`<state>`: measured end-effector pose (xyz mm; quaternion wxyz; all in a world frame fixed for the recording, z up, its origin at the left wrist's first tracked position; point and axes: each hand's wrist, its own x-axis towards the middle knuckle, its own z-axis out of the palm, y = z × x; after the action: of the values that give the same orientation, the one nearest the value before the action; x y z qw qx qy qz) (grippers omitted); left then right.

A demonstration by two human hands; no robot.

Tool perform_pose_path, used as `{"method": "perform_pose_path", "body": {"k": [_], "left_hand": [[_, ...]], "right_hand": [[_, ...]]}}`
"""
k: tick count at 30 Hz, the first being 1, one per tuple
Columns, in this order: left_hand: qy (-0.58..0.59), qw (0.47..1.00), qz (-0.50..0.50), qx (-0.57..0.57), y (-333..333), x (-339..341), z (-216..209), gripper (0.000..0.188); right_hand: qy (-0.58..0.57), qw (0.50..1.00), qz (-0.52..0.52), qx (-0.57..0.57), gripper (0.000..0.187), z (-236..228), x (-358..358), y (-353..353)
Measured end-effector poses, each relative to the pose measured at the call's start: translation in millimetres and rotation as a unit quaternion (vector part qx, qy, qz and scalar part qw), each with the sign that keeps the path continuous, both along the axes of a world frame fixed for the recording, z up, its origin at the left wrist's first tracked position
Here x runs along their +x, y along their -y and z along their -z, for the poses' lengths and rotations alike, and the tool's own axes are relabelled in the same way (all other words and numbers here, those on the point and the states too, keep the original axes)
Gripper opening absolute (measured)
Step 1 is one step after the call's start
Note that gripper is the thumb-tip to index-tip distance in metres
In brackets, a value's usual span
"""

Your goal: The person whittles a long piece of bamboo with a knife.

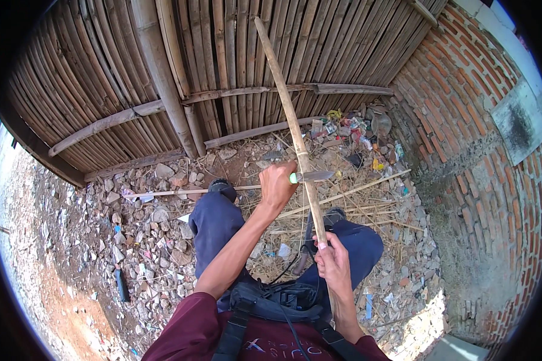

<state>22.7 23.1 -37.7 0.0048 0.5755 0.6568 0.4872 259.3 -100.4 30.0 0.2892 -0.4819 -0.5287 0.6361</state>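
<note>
My left hand (277, 185) is closed around the green handle of a knife (317, 176). The knife's blade lies across a long, pale bamboo strip (288, 108), just below one of its joints, and its tip points right. Lower down, my right hand (335, 265) grips the same strip, with the thumb along its face. From there the strip runs up and slightly left, its far end in front of the bamboo wall. Its near end passes below my right hand toward my lap. Between my knees is a dark tool with a brownish handle (302, 263), partly hidden.
A bamboo-slat wall (241, 54) stands ahead, and a brick wall (464, 180) rises on the right. Stones and rubble (156, 240) cover the ground. Thin bamboo strips (355, 194) lie beyond and beside my legs. Litter (355, 129) is heaped in the far corner.
</note>
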Motion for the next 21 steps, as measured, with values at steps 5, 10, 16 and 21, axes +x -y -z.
{"method": "perform_pose_path", "body": {"k": [5, 10, 16, 21], "left_hand": [[0.008, 1.000, 0.003, -0.006, -1.7, 3.7, 0.6, 0.015], [0.017, 1.000, -0.009, -0.019, -3.3, 4.4, 0.7, 0.015], [0.016, 1.000, -0.022, -0.012, -7.5, 6.8, 7.6, 0.015], [0.006, 0.999, -0.046, 0.010, -12.6, 10.3, 6.9, 0.015]], "right_hand": [[0.004, 1.000, 0.008, 0.005, 0.033, 2.4, 3.5, 1.6], [0.012, 1.000, 0.010, 0.004, 0.029, -1.7, -1.9, 1.4], [0.027, 0.999, 0.019, 0.027, 0.024, 3.9, -3.9, 2.9], [0.026, 0.999, 0.024, 0.022, 0.024, -1.0, -5.7, 2.9]]}}
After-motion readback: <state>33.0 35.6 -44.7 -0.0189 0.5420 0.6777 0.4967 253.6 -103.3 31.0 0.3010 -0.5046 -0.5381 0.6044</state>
